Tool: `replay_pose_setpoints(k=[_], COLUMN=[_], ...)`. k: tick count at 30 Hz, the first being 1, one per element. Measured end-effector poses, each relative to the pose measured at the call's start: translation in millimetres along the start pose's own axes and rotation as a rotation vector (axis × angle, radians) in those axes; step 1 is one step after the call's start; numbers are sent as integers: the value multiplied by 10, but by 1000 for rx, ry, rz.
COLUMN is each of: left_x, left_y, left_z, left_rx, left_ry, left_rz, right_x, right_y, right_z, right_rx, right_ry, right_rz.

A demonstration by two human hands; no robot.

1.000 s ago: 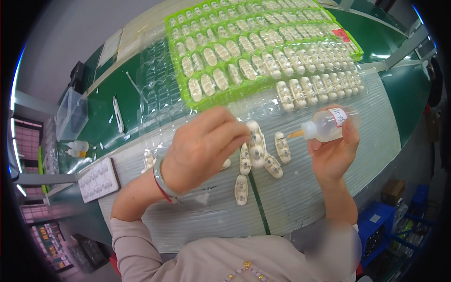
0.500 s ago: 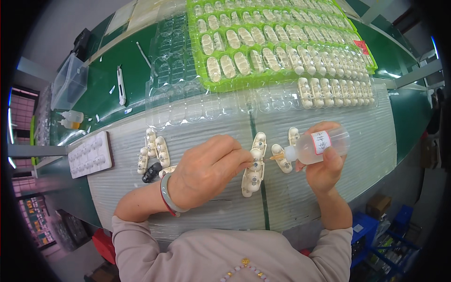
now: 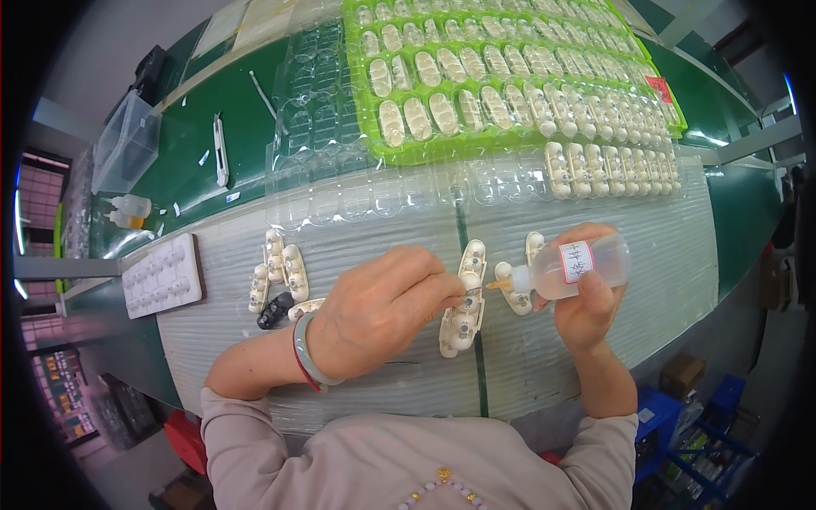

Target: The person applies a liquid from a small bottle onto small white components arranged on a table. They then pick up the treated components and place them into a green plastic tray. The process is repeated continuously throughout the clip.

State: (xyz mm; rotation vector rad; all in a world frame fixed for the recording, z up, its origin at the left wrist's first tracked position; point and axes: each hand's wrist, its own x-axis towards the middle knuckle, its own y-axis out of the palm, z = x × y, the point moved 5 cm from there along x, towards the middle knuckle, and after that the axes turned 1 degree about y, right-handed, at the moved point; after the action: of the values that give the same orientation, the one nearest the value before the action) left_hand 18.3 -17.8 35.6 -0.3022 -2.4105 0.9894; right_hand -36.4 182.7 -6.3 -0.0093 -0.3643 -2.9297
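My left hand (image 3: pixel 382 306) pinches a cream oval plastic piece (image 3: pixel 468 304) with small silvery round spots on it, among similar pieces in the middle of the mat. The fingertips partly hide where they grip it. My right hand (image 3: pixel 588 314) is wrapped round a translucent squeeze bottle (image 3: pixel 615 257) of clear liquid, tipped on its side. Its amber nozzle (image 3: pixel 500 284) points left, its tip close beside the held piece; I cannot tell whether they touch. Another cream piece (image 3: pixel 518 302) lies under the nozzle, and one more (image 3: pixel 534 245) just beyond it.
A green tray (image 3: pixel 408 155) and clear blister trays (image 3: pixel 340 200) with rows of cream pieces fill the far side. Several cream pieces (image 3: pixel 293 270) and a black one (image 3: pixel 274 312) lie left, near a white tray (image 3: pixel 201 280). A utility knife (image 3: pixel 221 157) and small bottle (image 3: pixel 132 208) lie farther off.
The bottle's nozzle tip and the held cream piece have come slightly closer together. Both hands keep their grips, and the whole view has shifted a little.
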Motion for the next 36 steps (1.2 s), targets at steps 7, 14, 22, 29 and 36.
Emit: replay_pose_setpoints(k=[7,14,22,29,36], left_x=[-4,9,16,0,-2], left_y=[0,-33,-37,-23,-13], left_z=[-6,0,8,18,20], left_rx=[11,16,7,-1,12], left_ry=[-1,5,-13,-12,-3], left_rz=[1,-15,-16,-13,3], right_x=[17,8,3,2,-12], right_y=[18,10,16,74,96], right_z=[20,50,57,58,29], right_rx=[-129,-44,-88,-31,-89], right_ry=[-135,-79,-126,-87,-93], right_rz=[91,11,91,93,130])
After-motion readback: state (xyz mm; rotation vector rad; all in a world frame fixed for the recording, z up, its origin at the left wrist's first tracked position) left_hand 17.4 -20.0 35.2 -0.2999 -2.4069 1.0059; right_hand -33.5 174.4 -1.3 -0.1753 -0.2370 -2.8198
